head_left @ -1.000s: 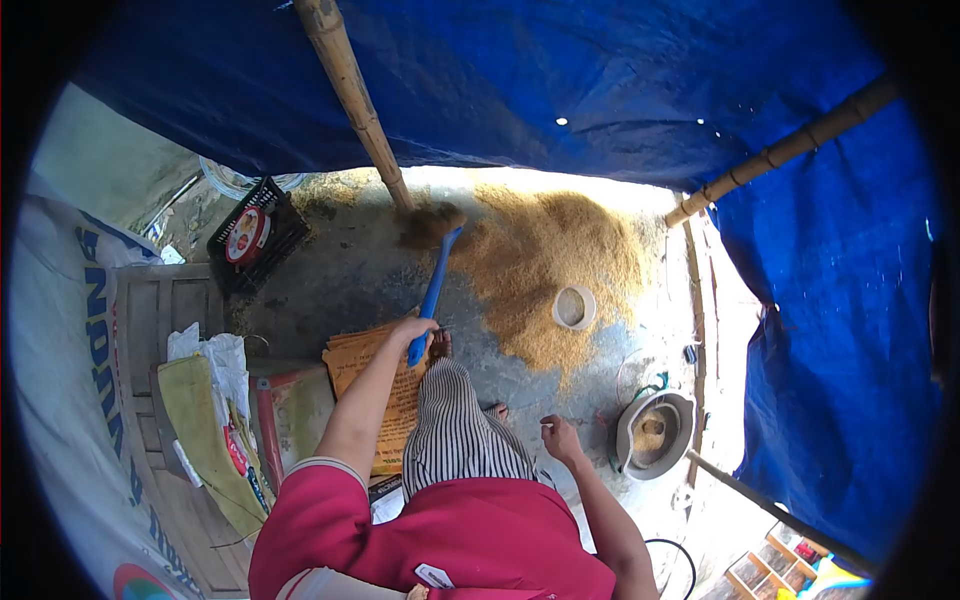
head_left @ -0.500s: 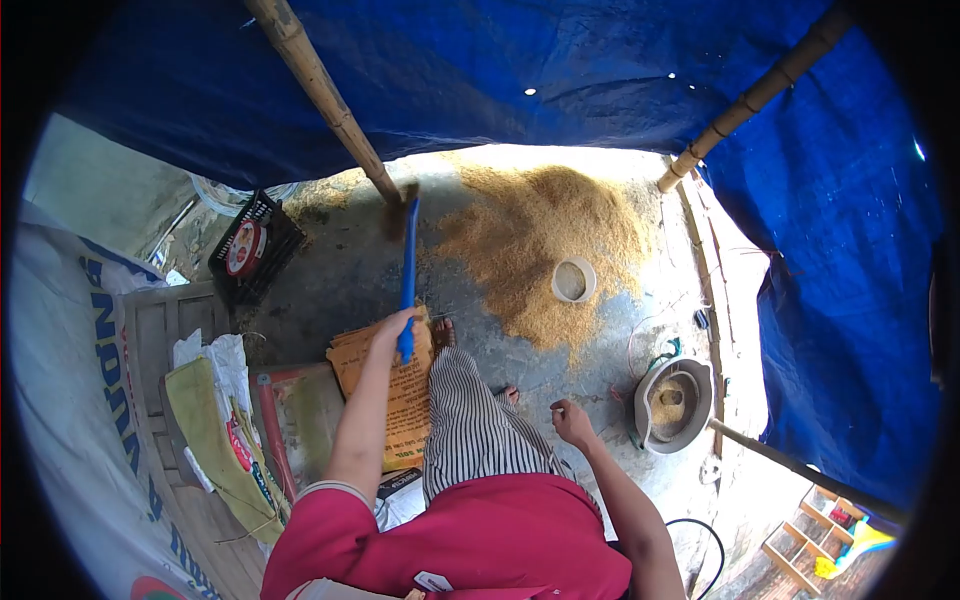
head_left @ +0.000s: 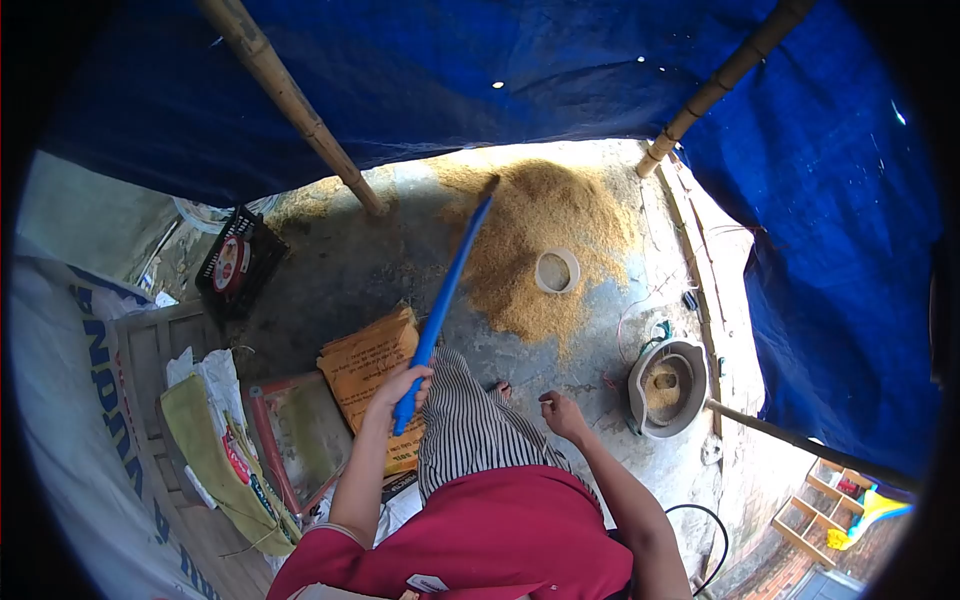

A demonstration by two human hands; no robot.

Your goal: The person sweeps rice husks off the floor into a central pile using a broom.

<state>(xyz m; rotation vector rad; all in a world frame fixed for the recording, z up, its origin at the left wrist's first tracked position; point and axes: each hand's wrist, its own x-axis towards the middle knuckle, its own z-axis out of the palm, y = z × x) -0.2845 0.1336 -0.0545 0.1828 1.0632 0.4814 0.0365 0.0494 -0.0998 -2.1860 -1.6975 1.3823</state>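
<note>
My left hand (head_left: 402,386) is wrapped round a long blue handle (head_left: 452,280), which slants up and to the right. Its dark far end lies against the left part of a heap of golden husks or grain (head_left: 540,205). A white round container (head_left: 557,271) rests in the lower part of the heap. My right hand (head_left: 563,413) hangs to the right of my striped trousers, its fingers curled; whether it holds anything is too small to tell. Right of it stands a grey tub (head_left: 690,405) with grain and a scoop-like object inside.
Orange printed sacks (head_left: 365,365) lie at my left foot, beside a red-framed box (head_left: 268,440). Farther left are a black crate (head_left: 265,255) and folded sacks (head_left: 200,440). Bamboo poles (head_left: 290,95) slope before a blue tarp (head_left: 450,60). A wooden rack (head_left: 800,535) is at lower right.
My left hand has come lower and nearer my body. The far end of the blue handle has swung right, from beside the bamboo pole to the heap. The whole view has shifted slightly.
</note>
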